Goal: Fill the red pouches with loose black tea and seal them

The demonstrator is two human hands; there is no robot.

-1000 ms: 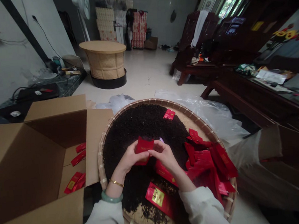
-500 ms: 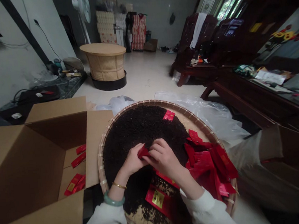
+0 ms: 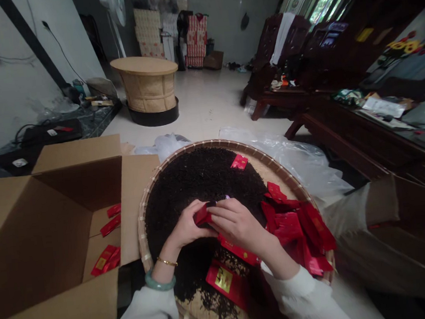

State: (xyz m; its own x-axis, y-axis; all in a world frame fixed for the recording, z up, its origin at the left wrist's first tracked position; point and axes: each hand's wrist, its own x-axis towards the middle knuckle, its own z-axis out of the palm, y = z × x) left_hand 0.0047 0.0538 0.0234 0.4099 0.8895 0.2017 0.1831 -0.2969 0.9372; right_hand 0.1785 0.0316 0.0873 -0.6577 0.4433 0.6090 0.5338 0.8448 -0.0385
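Observation:
Over the dark loose tea leaves (image 3: 195, 176) in a round bamboo tray (image 3: 143, 236), my left hand (image 3: 187, 227) is closed on a small red packet (image 3: 202, 215). My right hand (image 3: 237, 225) is closed at the packet's right side, its fingers bent over it and hiding part of it. A dark patch shows at the packet's top edge. Beneath my wrists lies a red pouch with a gold label (image 3: 224, 280), with another red packet (image 3: 240, 251) just above it. A pile of red packets (image 3: 290, 227) fills the tray's right side. One pink-red packet (image 3: 239, 162) rests on the leaves.
An open cardboard box (image 3: 98, 190) on the left holds several red packets (image 3: 109, 225). Clear plastic sheeting (image 3: 291, 157) lies behind the tray. At right are a dark wooden table (image 3: 345, 136) and another open box (image 3: 382, 208). A wooden-topped basket (image 3: 149, 85) stands farther back.
My right hand has shifted slightly right and its fingers have straightened over the packet. The packet's top edge now shows a dark patch. The view has shifted a little.

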